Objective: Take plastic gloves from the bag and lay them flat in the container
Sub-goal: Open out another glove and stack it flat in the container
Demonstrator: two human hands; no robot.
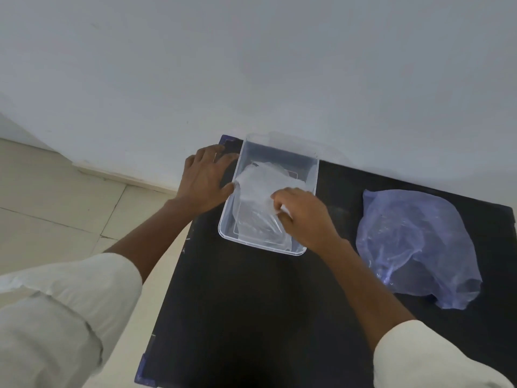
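While the left hand [205, 179] lies open, bracing the clear rectangular plastic container [227, 219] at centre frame, the right hand [303, 217] pinching the thin translucent plastic glove [258, 183] inside should probably smooth it flat, the bluish plastic bag [414, 245] lying right on the dark tabletop [251, 303].

Container [313, 175] w/ gloves [260, 189] in it, table [251, 303] left; bag [414, 245] to right.
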